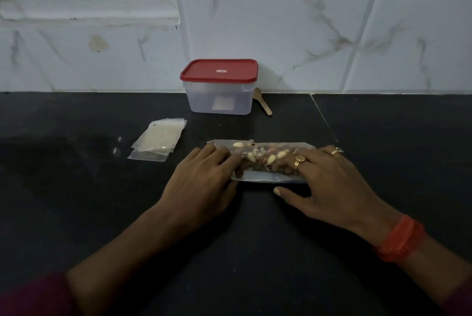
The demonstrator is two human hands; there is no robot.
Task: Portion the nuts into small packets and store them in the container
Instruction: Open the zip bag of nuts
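A clear plastic bag of mixed nuts lies flat on the dark counter in front of me. My left hand holds the bag's left end, its fingers curled onto the plastic and its thumb hidden. My right hand, wearing rings, rests with spread fingers on the bag's right half, thumb stretched out along the near edge. A stack of small empty clear packets lies to the left of the bag. The clear container with a red lid fitted on it stands at the back by the wall.
A small wooden spoon leans behind the container's right side. The marble-tiled wall closes off the back of the black counter. A window ledge juts out at the upper left.
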